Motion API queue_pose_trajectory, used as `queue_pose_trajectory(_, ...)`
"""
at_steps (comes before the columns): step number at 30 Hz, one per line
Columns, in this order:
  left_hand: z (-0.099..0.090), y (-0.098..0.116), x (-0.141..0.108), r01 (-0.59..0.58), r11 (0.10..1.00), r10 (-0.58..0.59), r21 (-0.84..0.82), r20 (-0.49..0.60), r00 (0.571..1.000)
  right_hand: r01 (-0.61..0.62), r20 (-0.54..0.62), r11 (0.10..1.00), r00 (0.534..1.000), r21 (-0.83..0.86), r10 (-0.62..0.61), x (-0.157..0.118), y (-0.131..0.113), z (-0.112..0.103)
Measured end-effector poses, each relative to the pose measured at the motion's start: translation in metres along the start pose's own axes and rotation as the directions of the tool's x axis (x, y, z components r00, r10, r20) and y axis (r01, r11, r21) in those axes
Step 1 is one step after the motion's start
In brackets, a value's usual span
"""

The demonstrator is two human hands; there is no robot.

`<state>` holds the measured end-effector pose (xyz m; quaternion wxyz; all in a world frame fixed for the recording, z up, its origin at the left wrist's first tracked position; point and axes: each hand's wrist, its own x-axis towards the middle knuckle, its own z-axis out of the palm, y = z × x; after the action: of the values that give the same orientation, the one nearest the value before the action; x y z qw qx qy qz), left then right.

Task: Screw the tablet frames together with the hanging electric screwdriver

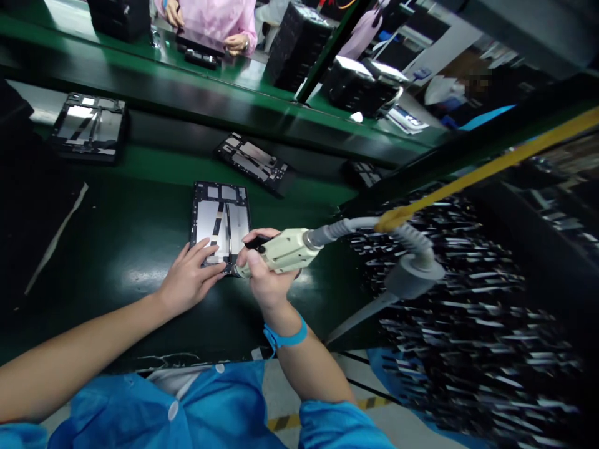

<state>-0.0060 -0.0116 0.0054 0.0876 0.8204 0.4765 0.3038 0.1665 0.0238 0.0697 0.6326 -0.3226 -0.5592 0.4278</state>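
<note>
A tablet-like device (pixel 238 218), its inner parts exposed, lies on the green bench in front of me. My left hand (pixel 189 277) rests on its lower left part, fingers stretched out over the casing. In my right hand (pixel 267 284) is a pale electric screwdriver (pixel 292 248), gripped round its body and tilted. Its tip end meets the device's lower right corner, where my fingers and the tool hide the exact contact. A grey corrugated cable sleeve (pixel 337 231) leads off from the tool's rear. A blue wrist strap circles my right wrist.
More opened devices lie at the back left (pixel 88 128) and back centre (pixel 253 162) of the bench. On the right stand dense rows of dark panels (pixel 458 280). A yellow strap (pixel 496 165) crosses above them. Across the bench a person in pink (pixel 219 22) handles a dark device.
</note>
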Motion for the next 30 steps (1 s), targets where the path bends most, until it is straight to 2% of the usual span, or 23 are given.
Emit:
queue_pose_trajectory(9, -0.001, 0.001, 0.001, -0.012, 1.000, 0.011, 0.029, 0.025, 1.000, -0.009, -0.009, 0.996, 1.000, -0.088, 0.008, -0.004, 0.010, 0.001)
queue_pose_trajectory(20, -0.001, 0.002, -0.002, 0.008, 1.000, -0.009, 0.003, 0.048, 0.999, -0.020, 0.046, 0.992, 0.999, -0.121, 0.026, -0.010, 0.012, 0.000)
queue_pose_trajectory(25, -0.001, -0.002, -0.002, -0.020, 1.000, 0.020, 0.015, 0.048, 0.999, 0.037, 0.074, 0.985, 0.997, -0.171, -0.025, -0.008, 0.009, 0.005)
queue_pose_trajectory(27, -0.001, -0.003, -0.001, -0.035, 0.999, 0.034, 0.011, 0.031, 0.999, 0.043, 0.051, 0.987, 0.998, -0.153, -0.035, -0.003, 0.005, 0.000)
queue_pose_trajectory(30, -0.001, -0.004, 0.000, -0.038, 0.999, 0.038, 0.001, 0.021, 0.999, 0.056, -0.092, 0.992, 0.994, -0.110, -0.066, 0.008, -0.002, -0.021)
